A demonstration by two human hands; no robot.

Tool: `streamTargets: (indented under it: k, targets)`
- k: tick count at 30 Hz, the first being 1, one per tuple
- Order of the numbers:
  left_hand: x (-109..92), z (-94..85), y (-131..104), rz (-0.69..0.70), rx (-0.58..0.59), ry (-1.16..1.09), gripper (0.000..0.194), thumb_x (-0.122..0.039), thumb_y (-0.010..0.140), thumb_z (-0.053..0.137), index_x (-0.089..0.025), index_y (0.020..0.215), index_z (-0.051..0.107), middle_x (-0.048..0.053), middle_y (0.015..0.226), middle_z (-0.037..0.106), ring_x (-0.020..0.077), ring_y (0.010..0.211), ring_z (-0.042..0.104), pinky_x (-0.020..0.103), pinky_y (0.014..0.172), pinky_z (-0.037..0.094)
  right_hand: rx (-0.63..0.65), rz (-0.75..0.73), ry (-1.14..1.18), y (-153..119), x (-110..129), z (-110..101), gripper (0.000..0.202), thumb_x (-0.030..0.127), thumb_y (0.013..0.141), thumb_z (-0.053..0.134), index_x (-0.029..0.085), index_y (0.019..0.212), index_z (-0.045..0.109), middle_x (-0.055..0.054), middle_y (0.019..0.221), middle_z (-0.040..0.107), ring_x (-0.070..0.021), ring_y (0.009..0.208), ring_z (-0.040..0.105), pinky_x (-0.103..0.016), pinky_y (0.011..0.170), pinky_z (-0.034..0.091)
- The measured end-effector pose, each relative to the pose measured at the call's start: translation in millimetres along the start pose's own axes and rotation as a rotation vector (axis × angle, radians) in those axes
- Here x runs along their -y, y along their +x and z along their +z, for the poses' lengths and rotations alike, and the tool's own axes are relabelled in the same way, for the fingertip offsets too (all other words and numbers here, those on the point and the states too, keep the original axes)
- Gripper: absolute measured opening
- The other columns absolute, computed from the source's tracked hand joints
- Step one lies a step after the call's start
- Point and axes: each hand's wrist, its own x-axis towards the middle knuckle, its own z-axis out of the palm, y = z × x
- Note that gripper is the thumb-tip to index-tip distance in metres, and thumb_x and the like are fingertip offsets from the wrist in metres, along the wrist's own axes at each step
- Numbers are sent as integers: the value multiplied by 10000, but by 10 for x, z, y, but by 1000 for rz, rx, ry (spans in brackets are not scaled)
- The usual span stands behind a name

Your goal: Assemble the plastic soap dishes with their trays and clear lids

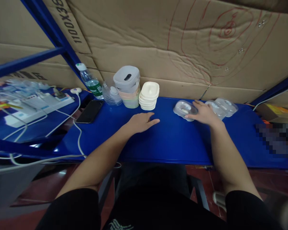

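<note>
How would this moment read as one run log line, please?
left hand: open, near cream stack | right hand: at clear lid, grip unclear | farther right: more clear lids | left side: phone, bottle

Blue tabletop (pixel 168 140); cream stack (pixel 149 92); red rings on brown cardboard (pixel 139 38).

Cardboard wall (pixel 144 60): creased, red-marked | Shelf frame (pixel 45 28): blue metal | Tabletop (pixel 168 140): blue, glossy | Floor (pixel 206 182): red tile

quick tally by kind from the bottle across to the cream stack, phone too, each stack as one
water bottle: 1
phone: 1
clear plastic stack: 1
grey, pink and green container stack: 1
cream plastic stack: 1
total: 5
</note>
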Motion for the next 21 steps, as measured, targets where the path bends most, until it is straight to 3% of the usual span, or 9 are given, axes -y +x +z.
streamTargets:
  k: [2,5,9,11,15,21]
  targets:
    - [14,12,18,5,-33,-25,729,-702,1031,492,-181,1529,596,117,1168,813,317,1104,764,379,897,537,-81,41,-46,-4,-47,-48,972,740,882,698,113,1603,521,-267,1677,471,-498,1549,432,-767,1254,257]
    - [55,63,64,31,-166,-88,602,-598,1017,597,-205,1472,630,67,1046,816,258,967,766,348,813,529,-123,-42,-26,1,6,-16,851,696,955,626,162,1609,523,-222,1672,498,-471,1546,446,-758,1251,267]
    - [129,128,156,103,-442,-184,618,-433,997,661,-182,1548,536,38,1019,799,191,852,733,313,761,519,-43,-171,-41,20,140,167,768,686,976,610,197,1567,585,-194,1648,539,-470,1535,461,-768,1274,204]
    - [161,127,220,88,-524,-198,693,-374,991,668,-175,1619,455,29,1007,795,176,825,720,303,754,518,-2,-182,-72,32,183,262,757,681,969,624,191,1545,610,-197,1633,555,-487,1546,436,-789,1274,167]
    - [216,74,373,18,-545,-146,765,-328,1004,659,-181,1692,362,15,929,798,195,813,726,309,756,524,6,-151,-130,53,225,367,733,663,958,640,191,1520,634,-212,1617,566,-515,1561,396,-849,1248,96]
    - [319,38,505,-27,-539,-38,522,-321,1042,640,-218,1550,573,52,1003,824,246,951,771,333,832,543,-140,-43,-124,42,283,367,663,634,981,609,160,1436,691,-238,1558,614,-523,1521,449,-883,1214,95]
